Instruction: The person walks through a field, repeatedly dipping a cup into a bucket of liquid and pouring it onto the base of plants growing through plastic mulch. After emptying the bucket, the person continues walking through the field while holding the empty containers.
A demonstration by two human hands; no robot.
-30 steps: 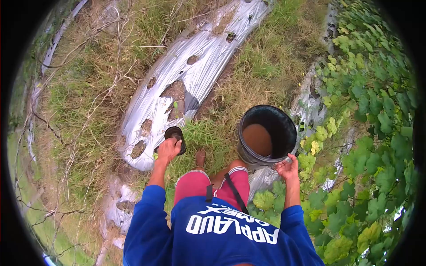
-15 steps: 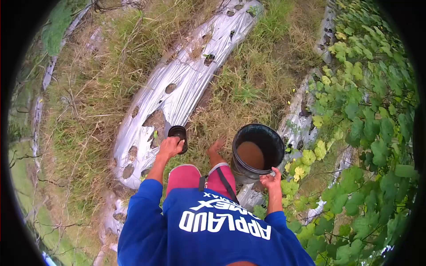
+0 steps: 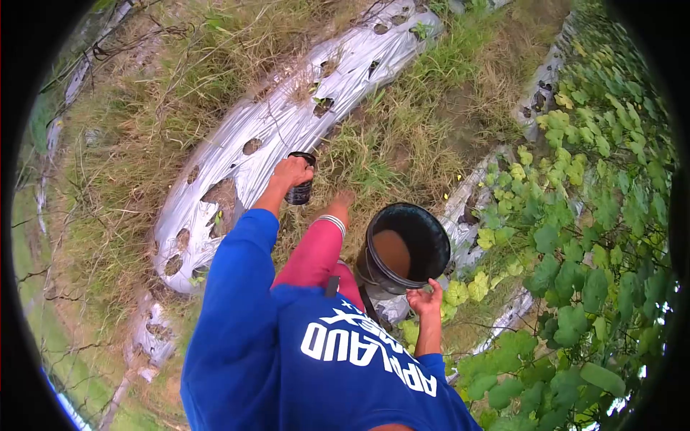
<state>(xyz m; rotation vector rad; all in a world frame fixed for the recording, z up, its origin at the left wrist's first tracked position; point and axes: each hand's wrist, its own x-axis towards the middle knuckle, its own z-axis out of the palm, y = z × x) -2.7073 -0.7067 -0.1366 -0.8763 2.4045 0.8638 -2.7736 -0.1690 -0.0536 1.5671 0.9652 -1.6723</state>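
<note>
My left hand (image 3: 291,172) grips a dark cup-like container (image 3: 299,190) by its upper part, out over the grass next to the plastic-covered bed. My right hand (image 3: 425,296) is closed at the near rim of a black bucket (image 3: 420,237); its exact hold is partly hidden. Muddy brown liquid (image 3: 392,253) lies inside the bucket, which tips a little to one side. Silver plastic mulch (image 3: 280,122) with several torn holes covers the bed by my left hand. A small green seedling (image 3: 320,103) shows at one hole.
Leafy green vines (image 3: 575,251) crowd the right side. Another strip of plastic mulch (image 3: 460,208) runs behind the bucket. Dry and green grass (image 3: 402,136) fills the path between the beds. My bare foot (image 3: 343,199) steps forward between the cup and the bucket.
My left hand has moved forward with the dark container. One leg has stepped forward. The bucket has shifted slightly left in view, with my right hand still at its rim.
</note>
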